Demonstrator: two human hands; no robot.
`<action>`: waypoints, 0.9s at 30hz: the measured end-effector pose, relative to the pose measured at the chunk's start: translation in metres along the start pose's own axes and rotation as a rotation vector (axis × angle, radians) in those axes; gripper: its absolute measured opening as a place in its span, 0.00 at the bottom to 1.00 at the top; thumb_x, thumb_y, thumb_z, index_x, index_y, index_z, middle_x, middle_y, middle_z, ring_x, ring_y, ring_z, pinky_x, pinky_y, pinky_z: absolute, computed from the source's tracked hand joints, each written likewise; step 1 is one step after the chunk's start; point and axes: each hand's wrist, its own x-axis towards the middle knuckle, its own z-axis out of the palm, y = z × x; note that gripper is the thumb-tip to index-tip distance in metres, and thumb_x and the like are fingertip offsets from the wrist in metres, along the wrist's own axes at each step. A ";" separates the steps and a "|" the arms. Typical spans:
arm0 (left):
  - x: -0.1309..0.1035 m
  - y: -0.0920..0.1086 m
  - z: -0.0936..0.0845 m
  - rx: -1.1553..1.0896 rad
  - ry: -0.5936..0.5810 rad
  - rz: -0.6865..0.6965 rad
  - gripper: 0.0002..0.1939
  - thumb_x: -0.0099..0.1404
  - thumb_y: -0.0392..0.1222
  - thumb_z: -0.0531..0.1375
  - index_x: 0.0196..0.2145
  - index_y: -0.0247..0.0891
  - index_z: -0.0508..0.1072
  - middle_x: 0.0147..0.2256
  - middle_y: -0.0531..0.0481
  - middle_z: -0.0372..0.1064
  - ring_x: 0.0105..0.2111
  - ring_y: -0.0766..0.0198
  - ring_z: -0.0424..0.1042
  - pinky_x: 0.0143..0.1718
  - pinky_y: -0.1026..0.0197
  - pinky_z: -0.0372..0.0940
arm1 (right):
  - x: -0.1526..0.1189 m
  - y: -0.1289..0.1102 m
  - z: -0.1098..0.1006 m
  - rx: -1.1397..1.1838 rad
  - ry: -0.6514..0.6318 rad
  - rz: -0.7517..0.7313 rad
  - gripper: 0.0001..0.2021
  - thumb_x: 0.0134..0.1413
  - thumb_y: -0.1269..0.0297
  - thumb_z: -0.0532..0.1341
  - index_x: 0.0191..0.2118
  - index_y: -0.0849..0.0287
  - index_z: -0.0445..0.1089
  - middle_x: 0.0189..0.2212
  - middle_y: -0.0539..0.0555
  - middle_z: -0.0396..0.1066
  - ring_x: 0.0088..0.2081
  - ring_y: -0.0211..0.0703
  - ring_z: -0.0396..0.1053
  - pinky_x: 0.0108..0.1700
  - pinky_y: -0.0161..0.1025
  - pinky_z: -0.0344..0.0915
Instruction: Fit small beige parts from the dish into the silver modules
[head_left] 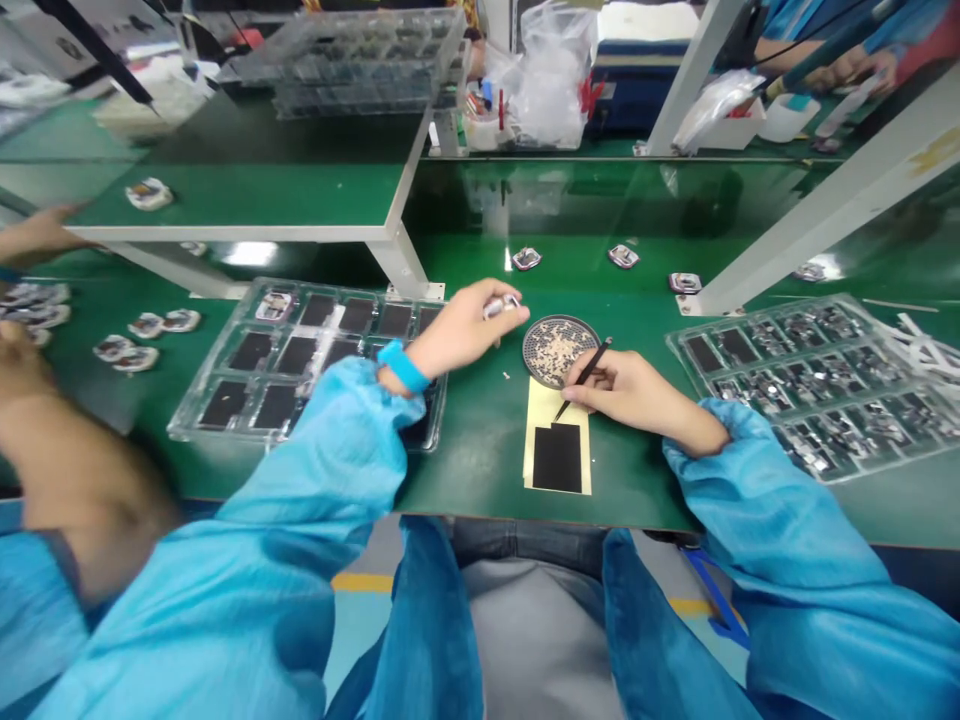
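Observation:
My left hand [474,325], with a blue band at the wrist, is closed around a small white-rimmed part [501,306], mostly hidden by my fingers. In my right hand [619,385] I grip black tweezers [583,379], points down. Their tips meet the top edge of a black square sheet [557,458] on yellow backing paper [534,405]; whether they pinch anything is too small to tell. Just behind that paper sits a round dark dish [529,357] full of tiny beige pieces [556,345].
Clear compartment trays stand at left [196,400] and right [694,375], holding small parts. Several white-rimmed parts [623,257] lie along the green bench. A raised shelf [285,190] and slanted white posts [817,190] border the space. Another person's arm [67,460] reaches in at far left.

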 end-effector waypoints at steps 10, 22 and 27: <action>-0.056 0.000 0.039 -0.591 -0.131 -0.260 0.12 0.65 0.41 0.67 0.43 0.35 0.71 0.30 0.51 0.75 0.26 0.67 0.76 0.25 0.67 0.68 | -0.001 0.000 0.004 -0.037 0.031 0.003 0.16 0.53 0.51 0.71 0.36 0.59 0.75 0.28 0.53 0.76 0.23 0.36 0.66 0.24 0.35 0.63; -0.065 -0.002 0.058 -0.668 -0.083 -0.334 0.11 0.63 0.39 0.68 0.40 0.37 0.69 0.31 0.51 0.77 0.27 0.66 0.78 0.25 0.67 0.68 | -0.008 -0.015 0.000 0.194 0.178 -0.159 0.10 0.56 0.56 0.71 0.34 0.55 0.73 0.30 0.53 0.77 0.28 0.43 0.76 0.30 0.41 0.75; -0.065 -0.001 0.056 -0.629 -0.060 -0.337 0.11 0.64 0.39 0.67 0.41 0.37 0.69 0.32 0.50 0.77 0.27 0.65 0.78 0.23 0.67 0.69 | -0.011 -0.016 0.009 0.003 0.446 -0.438 0.06 0.54 0.63 0.72 0.36 0.51 0.75 0.33 0.55 0.80 0.38 0.51 0.79 0.42 0.50 0.78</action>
